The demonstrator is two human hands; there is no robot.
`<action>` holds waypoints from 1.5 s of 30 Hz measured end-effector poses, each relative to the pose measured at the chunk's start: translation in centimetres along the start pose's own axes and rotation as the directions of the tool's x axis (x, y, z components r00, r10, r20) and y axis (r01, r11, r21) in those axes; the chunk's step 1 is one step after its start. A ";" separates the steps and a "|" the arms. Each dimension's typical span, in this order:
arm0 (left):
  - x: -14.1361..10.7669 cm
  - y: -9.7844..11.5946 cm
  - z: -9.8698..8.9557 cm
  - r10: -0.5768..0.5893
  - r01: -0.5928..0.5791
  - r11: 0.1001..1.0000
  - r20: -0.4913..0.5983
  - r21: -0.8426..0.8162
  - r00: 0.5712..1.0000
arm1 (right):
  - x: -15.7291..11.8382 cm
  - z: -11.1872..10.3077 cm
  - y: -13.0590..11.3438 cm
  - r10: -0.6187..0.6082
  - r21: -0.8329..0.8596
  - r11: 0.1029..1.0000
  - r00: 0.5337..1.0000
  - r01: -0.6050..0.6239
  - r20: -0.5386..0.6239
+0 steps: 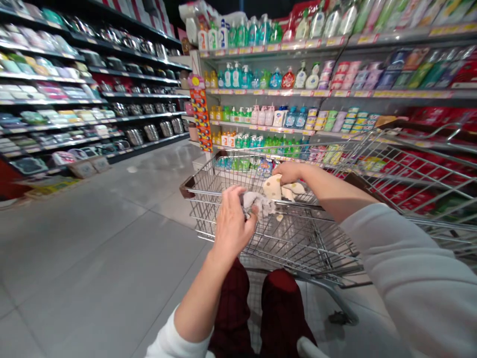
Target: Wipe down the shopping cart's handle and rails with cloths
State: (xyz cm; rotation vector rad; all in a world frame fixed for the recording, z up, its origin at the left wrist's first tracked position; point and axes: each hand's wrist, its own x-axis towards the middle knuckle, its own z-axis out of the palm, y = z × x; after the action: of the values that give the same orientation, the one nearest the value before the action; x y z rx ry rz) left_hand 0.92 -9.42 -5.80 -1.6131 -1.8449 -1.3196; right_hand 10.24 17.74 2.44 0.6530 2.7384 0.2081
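My left hand (234,221) is curled at the near rim of a wire shopping cart (298,243). Its fingers and thumb close round a crumpled grey cloth (261,203). Reaching over the basket from the right, my right hand (289,173) grips a cream cloth with tan spots (273,188), the fingertips partly hidden behind it. Part of the spotted cloth droops to the right, inside the cart. The two cloths are close together, and I cannot tell whether they touch.
Behind the cart stands a shelf (274,91) of pump bottles and tubs. Pots (136,136) and folded goods line the shelves at left. An orange display strip (201,119) hangs at the shelf end. Grey tiled floor (93,258) lies to the left, and a cart wheel (341,317) shows below.
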 end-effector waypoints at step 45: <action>-11.8 -9.6 7.1 0.112 -0.138 0.962 0.119 0.235 0.987 | 1.3 0.6 -0.4 -0.018 0.052 0.999 0.999 0.016 0.042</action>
State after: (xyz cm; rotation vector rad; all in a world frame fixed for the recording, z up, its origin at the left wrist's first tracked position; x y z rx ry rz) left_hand -2.31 -9.63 -22.31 -1.6626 -1.8473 -0.9322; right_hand 9.18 18.03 1.42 0.6406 2.7156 0.1192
